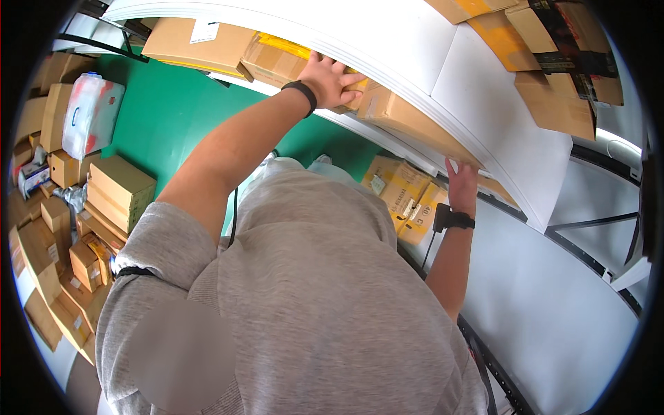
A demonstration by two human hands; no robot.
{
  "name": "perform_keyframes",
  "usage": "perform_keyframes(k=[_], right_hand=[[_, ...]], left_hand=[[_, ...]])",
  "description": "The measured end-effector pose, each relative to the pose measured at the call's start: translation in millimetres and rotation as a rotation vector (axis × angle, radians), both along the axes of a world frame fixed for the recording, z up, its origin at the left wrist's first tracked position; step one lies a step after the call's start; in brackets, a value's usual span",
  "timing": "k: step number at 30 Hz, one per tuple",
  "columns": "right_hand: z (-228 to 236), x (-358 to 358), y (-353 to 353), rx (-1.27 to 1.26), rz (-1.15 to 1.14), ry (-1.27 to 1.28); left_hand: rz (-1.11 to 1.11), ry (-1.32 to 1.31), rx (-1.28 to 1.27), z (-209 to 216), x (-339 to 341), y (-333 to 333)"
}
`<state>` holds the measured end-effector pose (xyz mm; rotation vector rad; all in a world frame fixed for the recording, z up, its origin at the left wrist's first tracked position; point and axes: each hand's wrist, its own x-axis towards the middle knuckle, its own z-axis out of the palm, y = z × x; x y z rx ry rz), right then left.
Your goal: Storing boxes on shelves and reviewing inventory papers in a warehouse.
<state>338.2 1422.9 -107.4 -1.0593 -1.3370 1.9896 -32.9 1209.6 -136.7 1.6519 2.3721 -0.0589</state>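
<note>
The grey shirt (311,297) is nearest; the left hand (326,79), fingers spread wide, holds nothing and seems to rest upon the yellow-taped box (273,63), while the right hand (463,187) meets the end of the long carton (411,123), its grip impossible to tell. This carton lies under the white shelf (394,41), and an uneven pull could jam it against its neighbour.

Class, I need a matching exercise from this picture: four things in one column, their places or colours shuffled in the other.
Things
1. Left hand
2. Right hand
3. Floor
4. Plastic bin

Places or colours
A. Green
B. At the picture's left
C. At the end of a brown carton
D. Beside yellow tape

Pairs: 1-D, 2-C, 3-A, 4-B
</note>
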Motion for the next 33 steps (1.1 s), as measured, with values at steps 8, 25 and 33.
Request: perform_keyframes(k=[8, 25, 33], right_hand=[[-21.9, -8.7, 12.3, 0.483, -0.016, -0.424], [-27.4, -18.6, 25.3, 0.41, -0.005, -0.365], [-36.9, -13.7, 34.8, 0.465, 0.074, -0.385]], left_hand=[[-0.043, 0.044, 0.018, -20.7, -1.2, 11.1], [-0.106, 0.07, -0.113, -2.3, 0.1, 13.4], [-0.068, 0.021, -0.209, -2.5, -2.8, 18.4]])
